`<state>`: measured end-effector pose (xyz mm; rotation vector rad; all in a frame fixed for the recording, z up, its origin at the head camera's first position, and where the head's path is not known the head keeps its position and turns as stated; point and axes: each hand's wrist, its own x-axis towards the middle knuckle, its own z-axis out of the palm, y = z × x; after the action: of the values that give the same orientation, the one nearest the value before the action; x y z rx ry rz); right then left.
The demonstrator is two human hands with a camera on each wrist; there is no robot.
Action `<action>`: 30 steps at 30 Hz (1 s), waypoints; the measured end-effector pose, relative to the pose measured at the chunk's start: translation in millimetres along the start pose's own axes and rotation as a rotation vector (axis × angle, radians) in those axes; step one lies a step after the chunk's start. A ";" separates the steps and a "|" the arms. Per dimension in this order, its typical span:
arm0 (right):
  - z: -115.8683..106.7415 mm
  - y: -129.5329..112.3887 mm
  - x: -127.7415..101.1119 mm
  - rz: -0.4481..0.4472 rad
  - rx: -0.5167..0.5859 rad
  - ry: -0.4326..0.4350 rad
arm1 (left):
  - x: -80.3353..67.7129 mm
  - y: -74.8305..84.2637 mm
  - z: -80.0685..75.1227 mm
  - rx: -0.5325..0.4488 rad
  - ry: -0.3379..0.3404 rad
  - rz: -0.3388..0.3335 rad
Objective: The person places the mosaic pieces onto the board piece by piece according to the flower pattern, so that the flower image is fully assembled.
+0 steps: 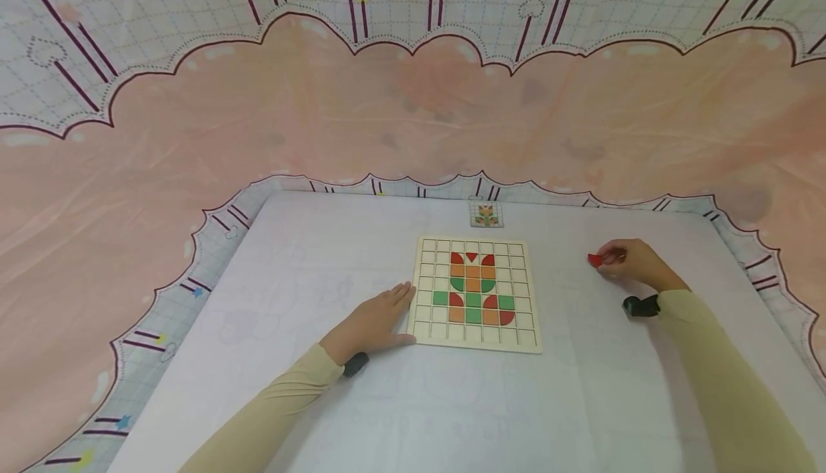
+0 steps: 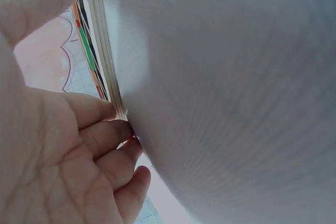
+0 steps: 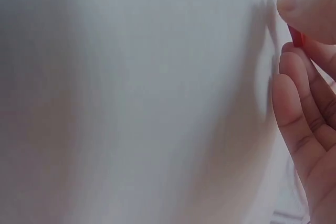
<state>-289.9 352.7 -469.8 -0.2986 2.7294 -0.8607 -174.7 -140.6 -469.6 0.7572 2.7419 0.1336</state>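
A square wooden board (image 1: 426, 331) with a grid lies flat, with red, orange and green tiles forming a flower-like pattern in its cells. Along the board's left edge rests my left hand (image 1: 374, 321), fingers extended and thumb spread toward the near corner; the left wrist view shows the fingertips at the layered board edge (image 2: 109, 56). To the right of the board, my right hand (image 1: 631, 264) pinches a small red tile (image 1: 594, 260) between thumb and fingers. In the right wrist view that red tile (image 3: 296, 36) is partly covered by the thumb.
A small pattern card (image 1: 477, 222) with a similar flower lies beyond the board, near the far edge of the white table (image 1: 310, 244). Behind it hangs a peach cloth (image 1: 387, 122) with a scalloped print. A black wrist device (image 1: 639, 307) sits at the right wrist.
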 end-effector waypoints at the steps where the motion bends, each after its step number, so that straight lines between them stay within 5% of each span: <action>1: 2.0 -4.4 -0.4 -0.013 0.003 0.001 | -0.1 0.2 0.0 0.000 -0.001 0.000; 14: 30.0 -63.3 -0.5 -0.224 0.074 0.034 | 0.9 0.5 2.8 -0.001 0.003 -0.003; 30: 88.8 -147.1 1.4 -0.414 0.175 -0.132 | 2.5 1.3 -0.3 0.009 -0.015 -0.017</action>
<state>-246.8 187.1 -454.2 -0.8709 2.4859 -1.1287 -176.2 -138.3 -469.7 0.7337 2.7361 0.1117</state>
